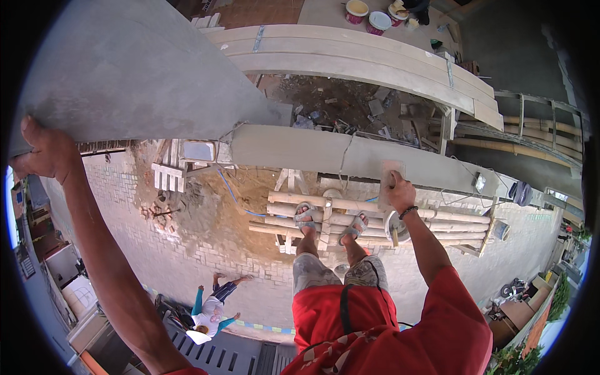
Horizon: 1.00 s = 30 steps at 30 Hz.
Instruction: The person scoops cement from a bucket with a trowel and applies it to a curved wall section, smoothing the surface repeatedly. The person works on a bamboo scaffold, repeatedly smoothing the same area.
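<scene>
My right hand (400, 194) is closed on a flat rectangular plastering float (392, 170). The float's face lies against the smooth grey beam (294, 145), right of its middle. Far to the left, my left hand (49, 153) grips the lower edge of a broad grey plastered column (144, 75); some of its fingers are hidden behind that edge. Just below my right hand sits a round bucket (404, 236) with a handle sticking out. My sandalled feet stand on a scaffold of bamboo poles (337, 220).
Paving (262, 294) lies well below the scaffold. A person in a white hat (209, 315) is down there at lower left. Wires (480, 181) and a dark bundle (520, 193) sit along the beam's right end. Beyond it run long pale boards (350, 59) and several paint buckets (379, 22).
</scene>
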Available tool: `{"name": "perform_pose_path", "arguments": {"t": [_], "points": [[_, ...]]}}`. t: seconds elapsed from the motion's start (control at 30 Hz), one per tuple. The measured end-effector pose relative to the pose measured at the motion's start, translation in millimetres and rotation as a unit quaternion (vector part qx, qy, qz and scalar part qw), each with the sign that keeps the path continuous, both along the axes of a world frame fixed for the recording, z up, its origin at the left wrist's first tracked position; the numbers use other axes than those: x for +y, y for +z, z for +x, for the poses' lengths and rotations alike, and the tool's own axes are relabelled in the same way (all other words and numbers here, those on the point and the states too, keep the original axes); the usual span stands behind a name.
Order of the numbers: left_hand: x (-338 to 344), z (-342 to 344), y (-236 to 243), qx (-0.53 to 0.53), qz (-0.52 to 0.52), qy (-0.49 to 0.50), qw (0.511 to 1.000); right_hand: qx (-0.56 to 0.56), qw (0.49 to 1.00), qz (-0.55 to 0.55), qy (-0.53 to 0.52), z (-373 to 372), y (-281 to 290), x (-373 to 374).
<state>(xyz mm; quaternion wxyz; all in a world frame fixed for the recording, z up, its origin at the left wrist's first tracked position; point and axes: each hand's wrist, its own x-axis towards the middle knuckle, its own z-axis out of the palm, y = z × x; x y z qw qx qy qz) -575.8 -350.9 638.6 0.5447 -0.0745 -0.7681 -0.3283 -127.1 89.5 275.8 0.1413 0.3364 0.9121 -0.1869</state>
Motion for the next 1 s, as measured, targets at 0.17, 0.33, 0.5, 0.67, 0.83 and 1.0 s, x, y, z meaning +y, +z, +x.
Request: {"name": "perform_pose_path", "arguments": {"t": [0.17, 0.33, 0.5, 0.67, 0.83, 1.0], "points": [[-47, -32, -10, 0.054, -0.121, 0.021, 0.991, 0.055, 0.997, 0.005, -0.051, -16, -52, -12], [-143, -82, 7, 0.105, -0.222, 0.028, 0.969, 0.041, 0.997, -0.03, -0.053, -79, -85, -51], [-114, -66, 5, 0.03, -0.141, -0.012, 0.99, 0.051, 0.997, -0.008, -0.056, -83, -119, -40], [-54, -28, 7, -0.033, -0.003, 0.063, 0.997, 0.015, 0.995, 0.021, -0.098, -40, -119, 20], [-41, -12, 12, -0.045, 0.017, 0.088, 0.995, -0.043, 0.983, 0.087, -0.158, 49, -101, 120], [-37, -15, 11, -0.036, 0.015, 0.104, 0.994, 0.006, 0.978, 0.097, -0.184, 59, -81, 129]]}}
